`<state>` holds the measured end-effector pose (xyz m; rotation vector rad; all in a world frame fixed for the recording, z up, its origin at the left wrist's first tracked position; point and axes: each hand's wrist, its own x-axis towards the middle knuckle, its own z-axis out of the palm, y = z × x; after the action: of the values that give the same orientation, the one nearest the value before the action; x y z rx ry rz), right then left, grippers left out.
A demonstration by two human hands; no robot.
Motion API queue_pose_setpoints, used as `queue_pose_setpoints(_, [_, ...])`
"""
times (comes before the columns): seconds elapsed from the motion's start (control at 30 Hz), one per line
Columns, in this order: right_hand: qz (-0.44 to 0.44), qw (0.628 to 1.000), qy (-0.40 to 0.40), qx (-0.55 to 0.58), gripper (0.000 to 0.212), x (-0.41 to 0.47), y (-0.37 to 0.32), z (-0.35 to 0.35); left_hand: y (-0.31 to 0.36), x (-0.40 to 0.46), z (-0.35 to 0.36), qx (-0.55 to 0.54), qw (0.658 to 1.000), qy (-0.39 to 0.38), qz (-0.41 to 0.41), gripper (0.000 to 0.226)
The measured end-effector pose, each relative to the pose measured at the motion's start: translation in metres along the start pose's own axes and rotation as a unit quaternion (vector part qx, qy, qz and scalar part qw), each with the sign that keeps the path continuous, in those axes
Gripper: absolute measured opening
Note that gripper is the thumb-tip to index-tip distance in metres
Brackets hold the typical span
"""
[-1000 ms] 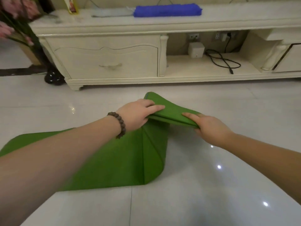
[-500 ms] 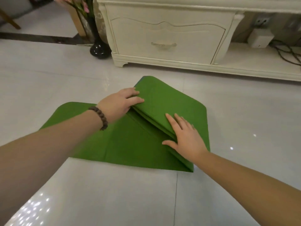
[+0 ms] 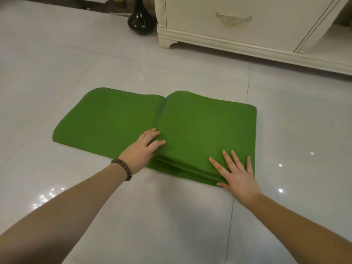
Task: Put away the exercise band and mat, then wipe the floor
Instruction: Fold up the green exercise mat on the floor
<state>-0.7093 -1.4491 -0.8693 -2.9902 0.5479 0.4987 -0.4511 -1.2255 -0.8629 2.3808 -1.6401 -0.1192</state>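
Glossy pale grey tiled floor (image 3: 76,63), big square tiles with thin dark grout lines, ceiling lights reflecting as bright dots on it. Green foam exercise mat (image 3: 200,134) lies flat on the floor mid-frame, matte, finely pebbled texture, rounded corners. Its right part is folded into a thick stack of several layers, edges visible along the near side; its left part is a single layer spread flat on the tile, with a thin bluish edge showing at the fold seam between them.

Left hand (image 3: 142,150) sits at the near left corner of the folded stack, fingers curled around the layered edge, thumb on top, gripping it. Dark brown beaded wooden bracelet (image 3: 122,168) on that wrist, round beads. Right hand (image 3: 238,174) rests palm-down on top of the stack at its near right corner, fingers straight and spread, pressing flat, holding nothing. Both forearms bare, reaching in from the bottom of the frame.

Beyond the mat, well apart from it: cream-white painted wooden cabinet (image 3: 247,31) with moulded base trim, a short bracket foot and a drawer carrying a curved pale metal handle (image 3: 233,18). Just left of the cabinet, shiny black round-bellied ceramic vase (image 3: 142,20) stands on the floor, only its lower body and neck in view. Exercise band not visible in this view.
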Motion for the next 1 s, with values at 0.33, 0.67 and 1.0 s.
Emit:
queue_pose_setpoints(0.33, [-0.031, 0.993, -0.087, -0.067, 0.101, 0.002, 0.011, -0.005, 0.015, -0.011, 0.039, 0.015, 0.978, -0.157, -0.138, 0.114])
queue_pose_setpoints(0.67, [-0.021, 0.992, 0.014, -0.121, 0.099, -0.009, 0.118, -0.052, 0.094, 0.054, 0.04, -0.102, 0.984, -0.048, -0.138, 0.094])
queue_pose_setpoints(1.0, [0.16, 0.984, -0.053, -0.051, 0.091, -0.138, 0.216, 0.009, 0.227, 0.129, 0.089, -0.141, 0.985, -0.098, 0.011, 0.083])
